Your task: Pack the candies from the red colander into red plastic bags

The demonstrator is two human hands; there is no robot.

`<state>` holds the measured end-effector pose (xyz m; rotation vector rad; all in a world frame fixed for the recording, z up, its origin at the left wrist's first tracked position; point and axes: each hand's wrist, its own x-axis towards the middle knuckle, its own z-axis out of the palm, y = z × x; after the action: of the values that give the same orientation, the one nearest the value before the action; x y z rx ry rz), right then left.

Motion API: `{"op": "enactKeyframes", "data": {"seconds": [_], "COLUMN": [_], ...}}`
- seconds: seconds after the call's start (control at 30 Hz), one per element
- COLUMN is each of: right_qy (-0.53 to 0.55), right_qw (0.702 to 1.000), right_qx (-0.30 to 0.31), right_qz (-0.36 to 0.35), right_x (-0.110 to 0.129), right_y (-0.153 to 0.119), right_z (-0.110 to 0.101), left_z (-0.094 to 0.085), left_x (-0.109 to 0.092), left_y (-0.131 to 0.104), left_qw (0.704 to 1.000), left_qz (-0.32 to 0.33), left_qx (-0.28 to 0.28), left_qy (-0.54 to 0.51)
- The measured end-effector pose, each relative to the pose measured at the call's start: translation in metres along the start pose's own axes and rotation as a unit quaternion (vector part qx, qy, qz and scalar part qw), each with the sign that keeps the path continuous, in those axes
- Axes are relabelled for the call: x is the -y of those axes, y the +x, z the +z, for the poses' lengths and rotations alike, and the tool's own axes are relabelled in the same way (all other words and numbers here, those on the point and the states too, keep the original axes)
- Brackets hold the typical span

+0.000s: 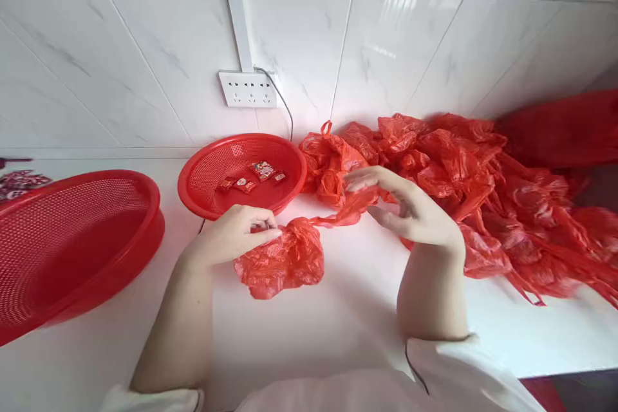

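Note:
A crumpled red plastic bag (284,264) lies on the white table in front of me, its twisted handle end stretching right toward the heap. My left hand (244,232) is closed at the bag's upper left edge, thumb and fingertips pinching the plastic. Over the bag's right end hovers my right hand (405,206), fingers and thumb apart, with nothing gripped between them. Behind my left hand, a round red plastic basket (193,190) holds several small red printed packets (263,170).
A pile of red plastic bags (434,167) spreads across the right side against the tiled wall. At the left stands a larger red basket (145,196), with small patterned packets (22,183) beyond it. A power strip (248,89) with a grey cable is on the wall.

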<state>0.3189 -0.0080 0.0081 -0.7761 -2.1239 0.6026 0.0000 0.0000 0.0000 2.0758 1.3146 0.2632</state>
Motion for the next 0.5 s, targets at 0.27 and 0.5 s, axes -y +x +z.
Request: {"op": "enactKeyframes", "data": {"seconds": [0.27,0.5], "right_qy": [-0.049,0.076], "right_qw": [0.997,0.992], "right_qx": [0.039,0.014], "right_qz": [-0.038,0.104], "right_x": [0.012,-0.027], "right_y": [0.019,0.033], "right_z": [0.062,0.060], "left_z": [0.016,0.013], "left_x": [-0.014,-0.022], "left_y": [-0.002,-0.010], "left_qw": [0.989,0.998], "left_qz": [0.131,0.053], "left_qx": [-0.069,-0.024], "left_qy": [0.022,-0.001]}}
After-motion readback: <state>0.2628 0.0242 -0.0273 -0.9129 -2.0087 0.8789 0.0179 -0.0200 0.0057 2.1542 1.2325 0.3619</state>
